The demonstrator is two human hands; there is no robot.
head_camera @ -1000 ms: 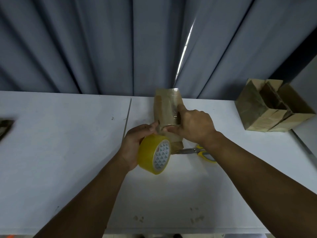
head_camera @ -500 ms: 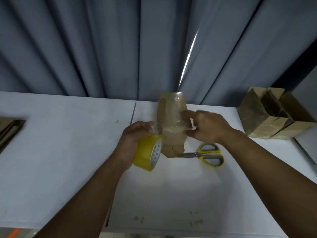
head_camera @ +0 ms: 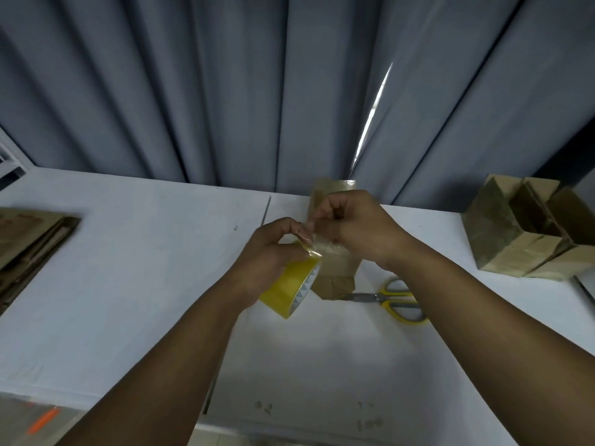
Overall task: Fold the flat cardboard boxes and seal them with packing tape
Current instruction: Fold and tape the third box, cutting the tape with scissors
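Here, left hand [head_camera: 267, 252] grips one tape roll [head_camera: 289, 292]; right hand [head_camera: 357, 226] pinches its strip [head_camera: 319, 246] before one box [head_camera: 338, 273].

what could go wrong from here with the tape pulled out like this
1. The tape end pinched by the right hand looks slack beside the tape roll in the left hand; it may stick to itself.
2. The box stands on end, neither hand plainly gripping it; pulling tape could tip it.
3. The scissors lie on the table while both hands are busy, so cutting means letting go.
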